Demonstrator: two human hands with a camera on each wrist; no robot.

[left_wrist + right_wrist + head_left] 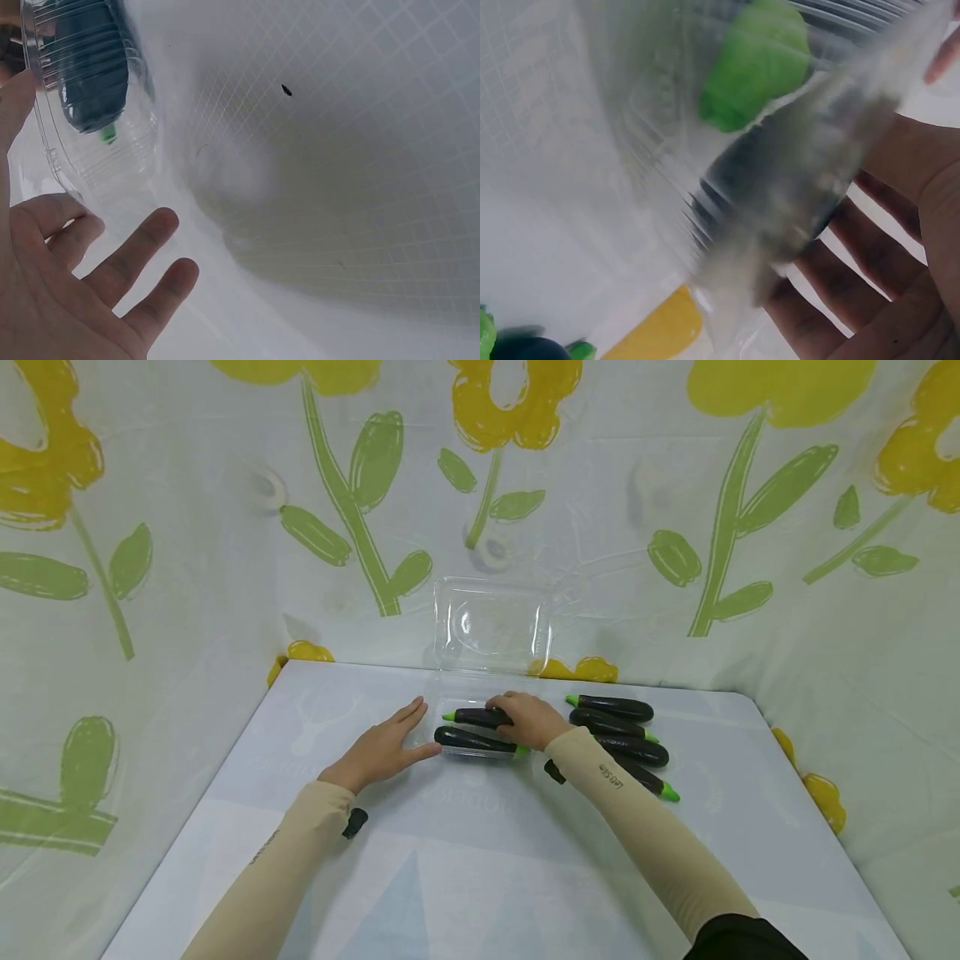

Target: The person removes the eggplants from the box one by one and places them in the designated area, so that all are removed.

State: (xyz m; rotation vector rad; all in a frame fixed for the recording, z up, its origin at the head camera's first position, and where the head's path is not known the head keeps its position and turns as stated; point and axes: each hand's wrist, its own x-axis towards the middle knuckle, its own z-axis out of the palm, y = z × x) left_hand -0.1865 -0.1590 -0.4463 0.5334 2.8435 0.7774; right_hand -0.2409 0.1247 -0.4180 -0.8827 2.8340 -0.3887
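Note:
A clear plastic clamshell box (491, 627) stands at the table's back edge with its lid raised against the curtain. In its base lies a dark eggplant (472, 740) with its green stem to the right. Behind that is a second eggplant (480, 717), stem to the left. My right hand (532, 720) grips this rear one by its right end, fingers curled over it. At the box's left side is my left hand (382, 747), fingers spread and thumb by the rim. In the left wrist view, the fingers (64, 221) meet the box's edge.
Several more eggplants (633, 749) lie in a loose stack right of the box, partly behind my right forearm. The white table (450, 868) ends at a flower-print curtain (600, 527) at the back and both sides.

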